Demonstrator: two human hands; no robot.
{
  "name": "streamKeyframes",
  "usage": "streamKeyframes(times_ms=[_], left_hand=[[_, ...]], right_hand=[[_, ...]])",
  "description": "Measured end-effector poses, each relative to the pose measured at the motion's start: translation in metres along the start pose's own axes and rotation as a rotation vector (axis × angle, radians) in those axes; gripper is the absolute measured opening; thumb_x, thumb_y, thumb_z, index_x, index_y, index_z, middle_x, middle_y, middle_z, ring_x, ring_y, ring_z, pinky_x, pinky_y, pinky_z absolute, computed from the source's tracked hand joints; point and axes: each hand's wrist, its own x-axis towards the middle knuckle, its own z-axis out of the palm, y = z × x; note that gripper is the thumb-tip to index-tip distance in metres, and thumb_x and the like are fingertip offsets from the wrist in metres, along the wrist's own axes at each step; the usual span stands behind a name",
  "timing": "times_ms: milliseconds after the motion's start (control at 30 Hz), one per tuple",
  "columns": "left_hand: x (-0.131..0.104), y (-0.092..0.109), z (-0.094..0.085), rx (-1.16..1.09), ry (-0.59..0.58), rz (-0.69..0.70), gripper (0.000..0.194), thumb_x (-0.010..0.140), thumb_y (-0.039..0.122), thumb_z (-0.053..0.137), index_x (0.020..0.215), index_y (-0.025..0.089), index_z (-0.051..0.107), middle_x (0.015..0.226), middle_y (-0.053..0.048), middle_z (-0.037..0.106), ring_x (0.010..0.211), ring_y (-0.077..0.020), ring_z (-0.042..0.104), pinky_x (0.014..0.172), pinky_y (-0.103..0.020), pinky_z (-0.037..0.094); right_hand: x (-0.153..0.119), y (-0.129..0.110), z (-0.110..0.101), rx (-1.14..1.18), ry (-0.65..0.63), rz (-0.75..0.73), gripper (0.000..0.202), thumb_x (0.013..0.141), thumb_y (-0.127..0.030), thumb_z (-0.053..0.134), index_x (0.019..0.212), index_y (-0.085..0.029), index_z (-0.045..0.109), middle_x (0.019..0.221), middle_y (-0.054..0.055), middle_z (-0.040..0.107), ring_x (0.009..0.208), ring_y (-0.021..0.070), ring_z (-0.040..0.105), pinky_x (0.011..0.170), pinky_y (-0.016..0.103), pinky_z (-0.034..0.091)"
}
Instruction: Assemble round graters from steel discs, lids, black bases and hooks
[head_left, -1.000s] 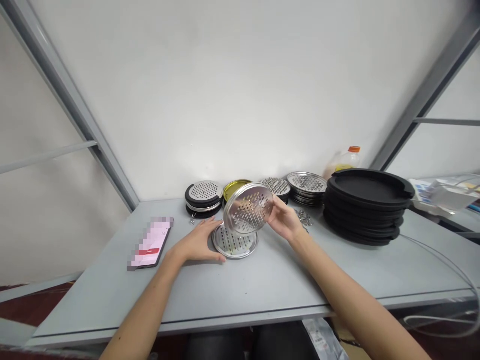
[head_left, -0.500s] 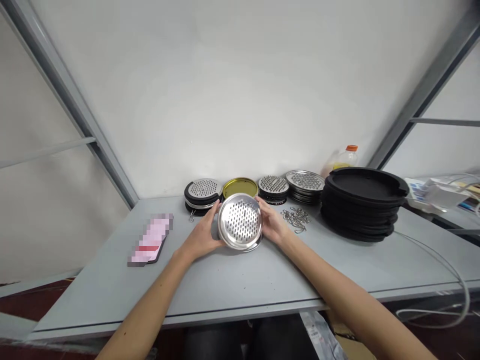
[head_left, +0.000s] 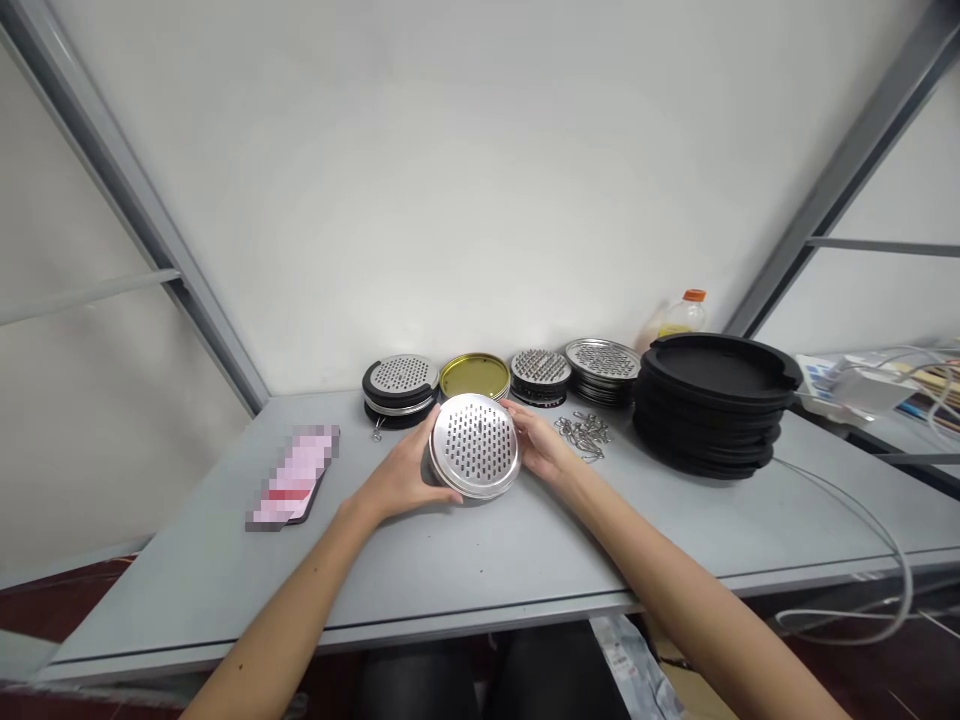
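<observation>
A round silver grater disc [head_left: 475,443] with rows of small slots is held up over the table, its perforated face towards me; other round metal rims show beneath its edge. My left hand [head_left: 405,468] grips its left side, thumb along the lower edge. On the right side, my right hand [head_left: 541,442] is closed round the rim, fingertips partly hidden. Behind stand a grater disc in a black holder [head_left: 402,378], a gold-coloured round lid [head_left: 475,376], a stack of coarse graters [head_left: 540,370] and a stack of wide silver discs [head_left: 603,360].
Small metal hooks or clips [head_left: 585,433] lie in a loose pile to the right. Beyond them rises a tall stack of black round holders [head_left: 712,410], with an orange-capped bottle [head_left: 684,312] behind. A phone [head_left: 296,478] lies left; a white cable [head_left: 847,497] trails at right.
The metal discs have come together, with the lower rim no longer jutting out at the bottom right. The left thumb now reaches further along the lower edge. The view has shifted slightly.
</observation>
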Motion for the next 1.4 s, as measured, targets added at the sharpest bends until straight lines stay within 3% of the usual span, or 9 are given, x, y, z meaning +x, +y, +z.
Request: streamKeyframes(times_ms=[100, 233, 400, 567, 867, 1233, 1400], left_hand=[[0.001, -0.003, 0.003, -0.039, 0.001, -0.030, 0.125, 0.061, 0.060, 0.079, 0.152, 0.027, 0.002, 0.157, -0.013, 0.021, 0.142, -0.0368, 0.022, 0.114, -0.052, 0.025], [0.002, -0.005, 0.003, -0.078, 0.001, -0.041, 0.117, 0.062, 0.059, 0.078, 0.152, 0.026, 0.011, 0.155, -0.012, 0.027, 0.140, -0.0368, 0.028, 0.114, -0.052, 0.027], [0.004, -0.003, 0.001, -0.075, -0.016, -0.007, 0.103, 0.062, 0.060, 0.078, 0.146, 0.024, 0.029, 0.147, -0.013, 0.040, 0.136, -0.0364, 0.035, 0.111, -0.050, 0.032], [0.004, -0.005, 0.003, -0.036, -0.047, 0.007, 0.096, 0.059, 0.061, 0.079, 0.138, 0.022, 0.041, 0.140, -0.013, 0.046, 0.130, -0.0358, 0.042, 0.108, -0.049, 0.035], [0.003, -0.006, 0.005, -0.008, -0.052, -0.037, 0.095, 0.054, 0.054, 0.084, 0.135, 0.024, 0.044, 0.134, -0.011, 0.050, 0.126, -0.0346, 0.044, 0.106, -0.047, 0.037], [0.004, -0.009, 0.007, 0.006, -0.029, -0.038, 0.096, 0.058, 0.060, 0.080, 0.138, 0.024, 0.041, 0.134, -0.012, 0.050, 0.126, -0.0354, 0.044, 0.105, -0.049, 0.035], [0.002, -0.012, 0.010, 0.045, -0.042, -0.058, 0.094, 0.057, 0.063, 0.078, 0.134, 0.022, 0.044, 0.132, -0.012, 0.051, 0.125, -0.0351, 0.044, 0.105, -0.049, 0.035]], right_hand=[[-0.002, -0.002, -0.001, -0.234, 0.044, -0.163, 0.018, 0.074, -0.017, 0.060, 0.087, -0.017, 0.072, 0.090, 0.004, 0.073, 0.079, 0.0168, 0.064, 0.075, 0.028, 0.051], [-0.008, -0.005, -0.003, -0.743, 0.072, -0.471, 0.026, 0.080, -0.029, 0.056, 0.094, -0.017, 0.075, 0.098, 0.008, 0.074, 0.088, 0.0230, 0.066, 0.082, 0.034, 0.049], [-0.015, -0.004, -0.003, -1.103, -0.003, -0.509, 0.033, 0.086, -0.037, 0.053, 0.102, -0.019, 0.074, 0.095, 0.008, 0.075, 0.083, 0.0255, 0.069, 0.079, 0.036, 0.050], [-0.016, -0.003, -0.003, -1.165, -0.039, -0.487, 0.032, 0.086, -0.037, 0.054, 0.101, -0.018, 0.075, 0.103, 0.008, 0.074, 0.097, 0.0282, 0.067, 0.088, 0.038, 0.048], [-0.010, 0.004, -0.008, -1.214, -0.139, -0.517, 0.033, 0.088, -0.039, 0.050, 0.098, -0.019, 0.074, 0.093, 0.005, 0.075, 0.083, 0.0237, 0.067, 0.079, 0.033, 0.050], [-0.008, 0.007, -0.007, -1.204, -0.087, -0.522, 0.032, 0.087, -0.039, 0.052, 0.100, -0.019, 0.073, 0.092, 0.007, 0.075, 0.091, 0.0262, 0.067, 0.085, 0.036, 0.049], [-0.007, 0.009, -0.007, -1.240, -0.130, -0.523, 0.033, 0.087, -0.038, 0.051, 0.103, -0.018, 0.072, 0.099, 0.008, 0.074, 0.093, 0.0265, 0.066, 0.087, 0.036, 0.048]])
